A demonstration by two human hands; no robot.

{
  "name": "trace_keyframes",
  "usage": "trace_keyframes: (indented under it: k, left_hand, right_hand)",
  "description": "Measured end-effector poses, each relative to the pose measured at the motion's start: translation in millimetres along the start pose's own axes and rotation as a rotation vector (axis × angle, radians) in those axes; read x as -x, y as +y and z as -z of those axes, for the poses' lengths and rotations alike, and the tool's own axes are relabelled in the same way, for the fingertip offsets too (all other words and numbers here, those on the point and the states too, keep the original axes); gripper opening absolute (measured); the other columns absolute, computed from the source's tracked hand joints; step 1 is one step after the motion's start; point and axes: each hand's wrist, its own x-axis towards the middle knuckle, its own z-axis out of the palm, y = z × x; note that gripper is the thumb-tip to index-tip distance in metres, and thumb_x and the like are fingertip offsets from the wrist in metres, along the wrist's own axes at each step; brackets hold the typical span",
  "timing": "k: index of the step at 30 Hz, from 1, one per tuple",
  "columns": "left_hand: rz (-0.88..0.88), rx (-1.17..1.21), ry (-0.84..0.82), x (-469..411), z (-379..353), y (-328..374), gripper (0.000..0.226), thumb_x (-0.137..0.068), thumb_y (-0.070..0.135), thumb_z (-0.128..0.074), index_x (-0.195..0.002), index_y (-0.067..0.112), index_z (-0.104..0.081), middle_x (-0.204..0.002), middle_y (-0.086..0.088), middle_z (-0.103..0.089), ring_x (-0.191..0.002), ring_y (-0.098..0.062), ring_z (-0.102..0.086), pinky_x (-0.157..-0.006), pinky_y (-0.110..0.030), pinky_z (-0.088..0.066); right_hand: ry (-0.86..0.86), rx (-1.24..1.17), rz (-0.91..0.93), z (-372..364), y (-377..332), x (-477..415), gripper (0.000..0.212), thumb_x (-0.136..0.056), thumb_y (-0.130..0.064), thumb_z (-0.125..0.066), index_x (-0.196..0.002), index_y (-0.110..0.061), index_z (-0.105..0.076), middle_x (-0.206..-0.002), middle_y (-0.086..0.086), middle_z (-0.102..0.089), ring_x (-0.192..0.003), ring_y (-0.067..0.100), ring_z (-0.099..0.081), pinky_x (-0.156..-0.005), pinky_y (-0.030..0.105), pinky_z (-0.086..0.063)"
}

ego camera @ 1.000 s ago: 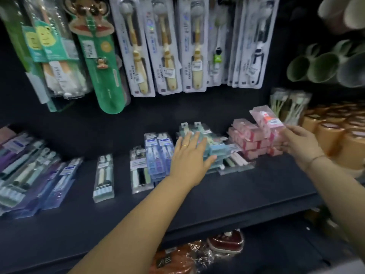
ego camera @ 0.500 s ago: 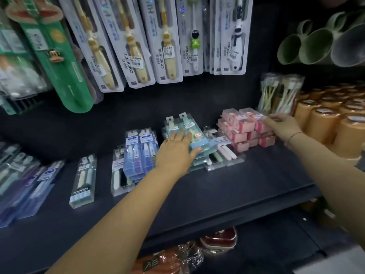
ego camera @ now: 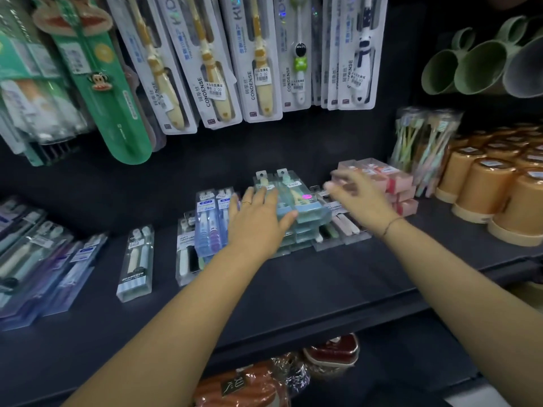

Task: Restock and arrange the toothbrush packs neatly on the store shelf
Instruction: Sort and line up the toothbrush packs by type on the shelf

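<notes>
Packs (ego camera: pixel 307 208), glossy rectangular plastic, under left hand (ego camera: pixel 258 223).

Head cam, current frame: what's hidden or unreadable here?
- Right hand: motion-blurred in the head view; contact with the pink boxes unclear.
- Teal toothbrush packs: left hand covers the stack's left side; pack count unclear.
- Hanging toothbrush packs: tops cut off by the upper edge.
- Pink sticker on the top teal pack: too small to read.
</notes>
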Motion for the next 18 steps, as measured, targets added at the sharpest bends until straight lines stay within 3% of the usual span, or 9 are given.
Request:
trace_keyframes:
  k: [2,4,11,16,18]
  left_hand:
    - [0.046,-0.035,-0.033,6.2,3.5,-12.0,0.072,-0.098,0.063,-0.025,-0.156,0.021,-0.016,-0.163,-0.001,-0.016,-0.151,-0.021,-0.006,-0.121,-0.048,0.002]
    - [0.069,-0.054,-0.068,11.5,7.1,-21.3,0.075,-0.097,0.065,-0.026,-0.156,0.02,-0.017,-0.162,-0.001,-0.021,-0.151,-0.021,-0.009,-0.121,-0.049,0.001]
    - [0.046,-0.029,-0.143,17.7,8.9,-26.2,0.07,-0.098,0.061,-0.031,-0.155,0.021,-0.018,-0.154,-0.006,-0.037,-0.148,-0.022,-0.019,-0.12,-0.05,-0.003]
    - [0.007,0.034,-0.094,20.6,7.2,-27.3,0.069,-0.099,0.059,-0.033,-0.155,0.021,-0.02,-0.155,-0.005,-0.036,-0.149,-0.021,-0.018,-0.12,-0.048,-0.003]
    - [-0.004,0.073,-0.034,28.2,12.2,-36.7,0.067,-0.099,0.058,-0.033,-0.154,0.021,-0.022,-0.156,-0.003,-0.034,-0.148,-0.019,-0.019,-0.119,-0.045,-0.003]
  right_hand:
    - [-0.239,-0.082,-0.092,-20.9,-16.8,10.0,0.062,-0.092,-0.049,-0.057,-0.145,-0.021,-0.041,-0.148,-0.001,-0.041,-0.136,0.014,-0.039,-0.106,0.027,-0.032]
    - [-0.311,-0.132,-0.168,-34.5,-21.0,13.0,0.072,-0.091,-0.056,-0.055,-0.15,-0.025,-0.029,-0.155,-0.004,-0.032,-0.141,0.014,-0.032,-0.103,0.026,-0.028]
    - [-0.309,-0.191,-0.238,-51.5,-21.9,13.2,0.075,-0.09,-0.055,-0.057,-0.15,-0.02,-0.029,-0.154,-0.002,-0.034,-0.136,0.018,-0.038,-0.105,0.032,-0.035]
    - [-0.312,-0.138,-0.275,-49.0,-27.3,19.0,0.078,-0.092,-0.057,-0.053,-0.153,-0.019,-0.023,-0.157,0.001,-0.029,-0.139,0.022,-0.036,-0.106,0.035,-0.034]
    - [-0.225,-0.029,-0.233,-51.0,-33.2,22.8,0.079,-0.093,-0.054,-0.054,-0.154,-0.016,-0.021,-0.158,0.003,-0.028,-0.141,0.022,-0.033,-0.11,0.036,-0.031]
